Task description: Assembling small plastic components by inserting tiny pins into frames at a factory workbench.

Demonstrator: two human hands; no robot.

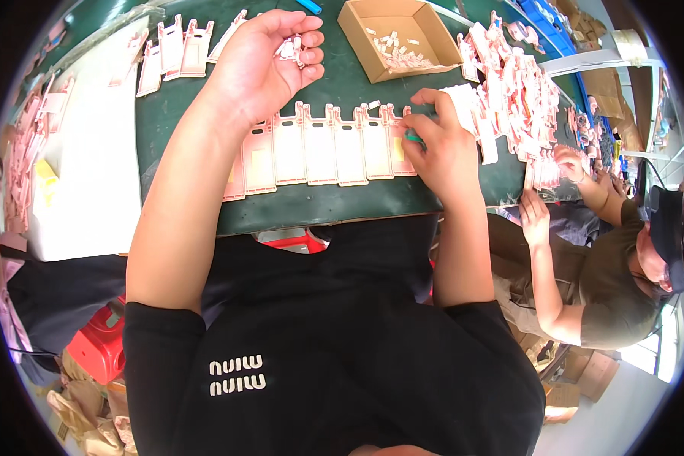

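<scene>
My left hand (270, 64) is raised over the table, palm up, its fingers curled round several small white plastic pieces (290, 50). Below it, a row of pale pink, flat card holders (319, 152) lies side by side, each with a slot and a jagged top edge. At the right end of that row is my right hand (444, 144), with its fingers bent and close to the last holder. A small bright green thing (414, 138) shows between those fingers; its kind is unclear. One loose white piece (374, 104) lies just above the row.
A cardboard box (403, 45) with more white pieces stands at the back. Pink holders are heaped (509, 99) at the right, and others (182, 49) lie back left. A white sheet (91, 175) covers the table's left part. A co-worker (608, 258) handles holders at right.
</scene>
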